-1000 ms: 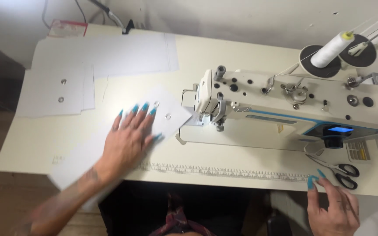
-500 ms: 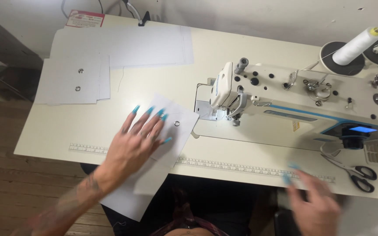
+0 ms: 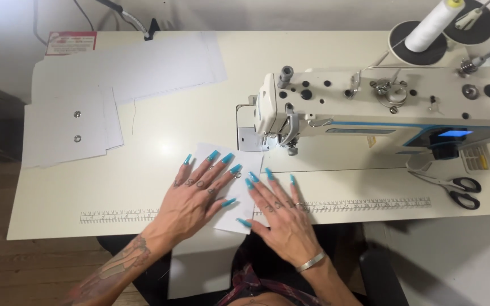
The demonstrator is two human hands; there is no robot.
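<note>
Both my hands are now lying on the white fabric piece (image 3: 225,190); a second ago my right hand (image 3: 282,218) was off by the scissors (image 3: 455,190), well right of the sewing machine (image 3: 381,116), and now it is sitting in front of the machine's needle end. My left hand (image 3: 194,195) is staying flat on the piece, fingers spread, gripping nothing, just pressing. Right hand is also open and flat, fingertips touching the piece's right edge, holding nothing. Fabric is lying just in front and slightly left of the presser foot (image 3: 291,148), not yet under it, its lower end hanging over the table edge (image 3: 52,233). So positioning is under way, I judge; no stitching is showing on it yet. Stacked white pieces with snaps (image 3: 72,133) are waiting well left of the machine, untouched. Thread cone (image 3: 429,25) is standing behind the machine.
</note>
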